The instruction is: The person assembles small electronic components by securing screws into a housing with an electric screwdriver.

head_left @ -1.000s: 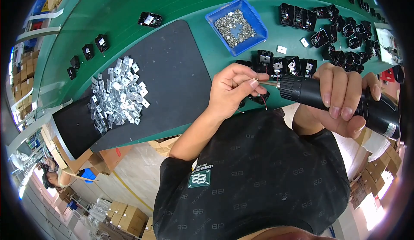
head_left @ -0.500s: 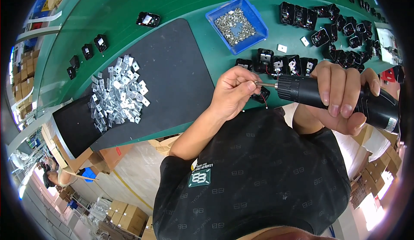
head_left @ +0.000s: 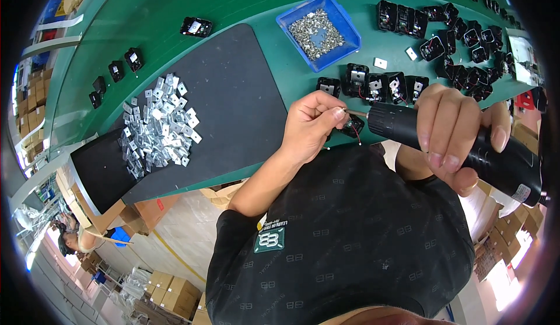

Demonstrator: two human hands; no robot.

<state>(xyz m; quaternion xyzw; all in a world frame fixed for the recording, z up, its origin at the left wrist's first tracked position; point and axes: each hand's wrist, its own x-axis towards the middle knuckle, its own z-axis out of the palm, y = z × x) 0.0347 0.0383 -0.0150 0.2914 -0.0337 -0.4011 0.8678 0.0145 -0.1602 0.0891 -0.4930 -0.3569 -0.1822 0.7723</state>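
Head view: left hand (head_left: 312, 123) pinching a small black part (head_left: 352, 126) at the near table edge; right hand (head_left: 452, 132) wrapped around a black electric screwdriver (head_left: 449, 141), bit touching the part. Just beyond, a row of fitted black parts (head_left: 373, 84); far right, a heap of black parts (head_left: 466, 33). Left on the dark mat (head_left: 233, 91), many metal brackets (head_left: 156, 128) unused; blue screw tray (head_left: 318, 31) well filled, so much left.

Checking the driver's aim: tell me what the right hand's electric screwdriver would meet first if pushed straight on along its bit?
Probably the small black part pinched in the left hand; the bit of the electric screwdriver in the right hand points at it, though depth is unclear.
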